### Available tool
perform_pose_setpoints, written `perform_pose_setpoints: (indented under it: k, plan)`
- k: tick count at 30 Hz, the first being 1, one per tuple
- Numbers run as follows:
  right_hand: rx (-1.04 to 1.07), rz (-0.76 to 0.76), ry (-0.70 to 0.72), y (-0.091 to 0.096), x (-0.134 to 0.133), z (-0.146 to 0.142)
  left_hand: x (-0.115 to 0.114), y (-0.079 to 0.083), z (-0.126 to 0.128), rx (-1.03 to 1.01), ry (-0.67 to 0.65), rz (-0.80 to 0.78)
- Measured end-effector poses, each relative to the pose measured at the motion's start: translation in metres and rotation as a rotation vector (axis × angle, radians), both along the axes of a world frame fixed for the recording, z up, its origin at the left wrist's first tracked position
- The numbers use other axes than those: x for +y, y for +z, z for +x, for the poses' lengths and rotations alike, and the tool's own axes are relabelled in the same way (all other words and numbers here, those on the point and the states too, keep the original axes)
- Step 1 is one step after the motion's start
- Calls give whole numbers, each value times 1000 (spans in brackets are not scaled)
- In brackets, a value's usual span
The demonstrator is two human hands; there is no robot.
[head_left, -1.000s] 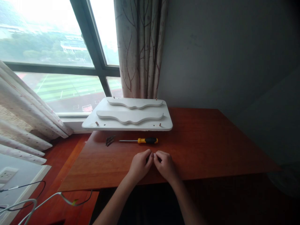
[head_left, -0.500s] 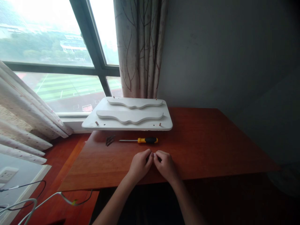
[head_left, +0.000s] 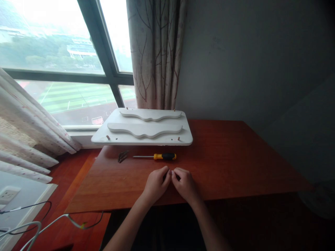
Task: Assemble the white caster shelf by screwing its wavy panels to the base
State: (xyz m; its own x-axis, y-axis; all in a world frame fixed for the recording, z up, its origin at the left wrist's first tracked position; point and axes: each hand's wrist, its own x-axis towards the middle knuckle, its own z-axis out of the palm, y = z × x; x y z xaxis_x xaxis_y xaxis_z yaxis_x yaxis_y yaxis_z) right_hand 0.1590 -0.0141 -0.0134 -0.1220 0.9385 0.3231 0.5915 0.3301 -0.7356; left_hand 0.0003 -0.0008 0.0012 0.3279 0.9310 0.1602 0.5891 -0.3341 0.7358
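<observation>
Red-brown desk [head_left: 235,164] is carrying a screwdriver [head_left: 157,157] with a yellow-black handle. Just in front of it, left hand [head_left: 156,184] and right hand [head_left: 185,184] are resting curled, fingertips touching; can't tell if holding anything.

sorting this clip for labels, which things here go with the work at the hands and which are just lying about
Likely with the work: left hand and right hand, fingertips together on the table; screwdriver; screws; white board with two wavy pieces on it.
Just lying about: curtain; cables; wall socket.
</observation>
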Motion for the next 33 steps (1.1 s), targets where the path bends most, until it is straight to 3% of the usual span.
perform_pose_setpoints:
  k: [33]
  plan:
    - [7, -6, 4, -1, -1, 0, 0, 0, 0, 5, -10, -20]
